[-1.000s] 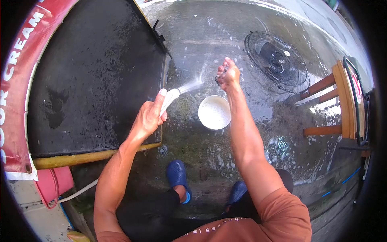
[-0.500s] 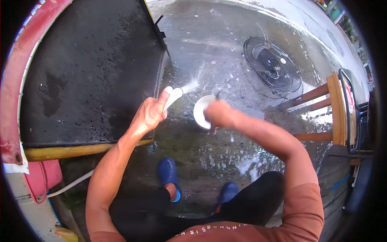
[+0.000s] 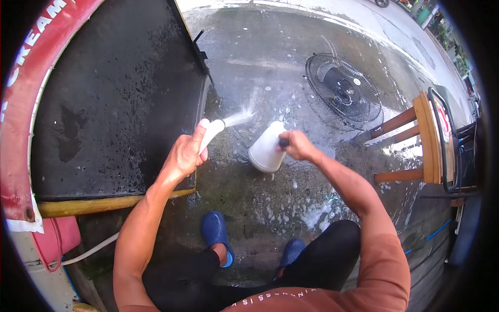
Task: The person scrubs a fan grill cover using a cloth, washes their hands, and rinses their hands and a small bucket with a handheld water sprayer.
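My left hand (image 3: 187,153) is closed around a white spray nozzle (image 3: 212,136), thumb along its top. Water (image 3: 240,117) fans out of the nozzle toward the upper right. My right hand (image 3: 299,145) grips the dark handle of a white, tapered pitcher (image 3: 267,151). The pitcher is tilted above the wet floor, its side turned to me and its wide round end toward my feet. The spray passes beyond its narrower end, and I cannot tell whether any strikes it.
A fan with a wire guard (image 3: 343,91) lies on the wet, soapy concrete floor (image 3: 249,203). A large black panel (image 3: 114,99) with a wooden edge stands at left. On the right is a wooden stool (image 3: 429,138). A pink container (image 3: 57,236) and pale hose (image 3: 93,248) are lower left.
The pitcher has turned from its round face showing to its side showing. My right hand has shifted slightly right, and the left hand with the nozzle slightly left and down.
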`<state>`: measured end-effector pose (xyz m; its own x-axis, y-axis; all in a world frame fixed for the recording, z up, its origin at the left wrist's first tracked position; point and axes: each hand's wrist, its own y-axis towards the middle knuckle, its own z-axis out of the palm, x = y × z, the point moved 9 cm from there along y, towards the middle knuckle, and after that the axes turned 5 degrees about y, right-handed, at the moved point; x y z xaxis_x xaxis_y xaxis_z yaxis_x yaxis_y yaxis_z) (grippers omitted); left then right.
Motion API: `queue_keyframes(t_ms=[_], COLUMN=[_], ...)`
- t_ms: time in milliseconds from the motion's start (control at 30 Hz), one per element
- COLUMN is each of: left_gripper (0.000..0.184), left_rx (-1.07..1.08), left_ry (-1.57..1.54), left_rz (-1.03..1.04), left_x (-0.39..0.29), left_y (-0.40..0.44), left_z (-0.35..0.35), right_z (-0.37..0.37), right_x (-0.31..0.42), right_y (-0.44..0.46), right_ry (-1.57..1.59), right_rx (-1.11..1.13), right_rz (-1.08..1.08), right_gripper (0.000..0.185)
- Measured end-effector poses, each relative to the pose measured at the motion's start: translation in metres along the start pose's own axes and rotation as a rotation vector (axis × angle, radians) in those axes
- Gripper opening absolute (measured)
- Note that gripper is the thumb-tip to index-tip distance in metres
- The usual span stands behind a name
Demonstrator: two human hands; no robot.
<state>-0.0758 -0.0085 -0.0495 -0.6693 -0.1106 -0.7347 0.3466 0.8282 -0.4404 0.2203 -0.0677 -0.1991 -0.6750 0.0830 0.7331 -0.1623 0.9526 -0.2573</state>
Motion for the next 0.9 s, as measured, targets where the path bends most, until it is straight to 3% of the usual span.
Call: queue_keyframes(t_ms=[67, 100, 133, 200, 233, 333, 467, 567, 667, 733, 800, 900], left_gripper=[0.086, 0.086, 0.086, 0.086, 0.086, 0.086, 0.085, 0.084, 0.084, 0.085, 0.085, 0.084], left_rx=[-0.011, -0.015, -0.019, -0.011, -0.007, 0.012, 0.008, 0.004, 0.032, 0.039, 0.052, 0.075], left_ry=[-0.032, -0.042, -0.053, -0.064, -0.071, -0.083, -0.082, -0.132, -0.144, -0.111, -0.093, -0.098], left_rz=[-0.032, -0.052, -0.073, -0.096, -0.109, -0.107, -0.12, -0.123, -0.115, -0.105, -0.088, -0.057], left_x=[-0.001, -0.001, -0.002, -0.002, -0.002, -0.001, -0.005, -0.006, -0.014, -0.02, -0.027, -0.033], left_y=[-0.001, -0.002, -0.002, -0.002, -0.002, 0.0, -0.001, -0.002, -0.005, -0.007, -0.009, -0.012], left_z=[-0.003, -0.004, -0.005, -0.007, -0.007, -0.005, -0.006, -0.008, -0.005, -0.002, 0.002, 0.006], right_z=[0.002, -0.018, -0.025, -0.023, -0.016, -0.027, -0.056, -0.079, -0.091, -0.089, -0.074, -0.053], right_x=[-0.042, -0.022, -0.028, -0.065, -0.094, -0.124, -0.133, -0.115, -0.08, -0.046, -0.021, 0.031], right_y=[0.032, 0.027, 0.028, 0.045, 0.063, 0.064, 0.055, 0.026, 0.011, 0.006, 0.003, -0.006], right_ry=[0.436, 0.441, 0.531, 0.914, 1.078, 1.219, 1.307, 1.097, 0.635, 0.271, -0.032, -0.303], right_rx=[0.013, 0.041, 0.077, 0.015, -0.061, -0.162, -0.249, -0.227, -0.069, 0.049, 0.141, 0.109], right_rz=[-0.014, 0.097, 0.274, 0.328, 0.25, 0.398, 0.379, 0.433, 0.358, 0.213, 0.153, -0.007], right_gripper=[0.023, 0.029, 0.021, 0.018, 0.017, 0.022, 0.023, 0.026, 0.028, 0.04, 0.04, 0.037])
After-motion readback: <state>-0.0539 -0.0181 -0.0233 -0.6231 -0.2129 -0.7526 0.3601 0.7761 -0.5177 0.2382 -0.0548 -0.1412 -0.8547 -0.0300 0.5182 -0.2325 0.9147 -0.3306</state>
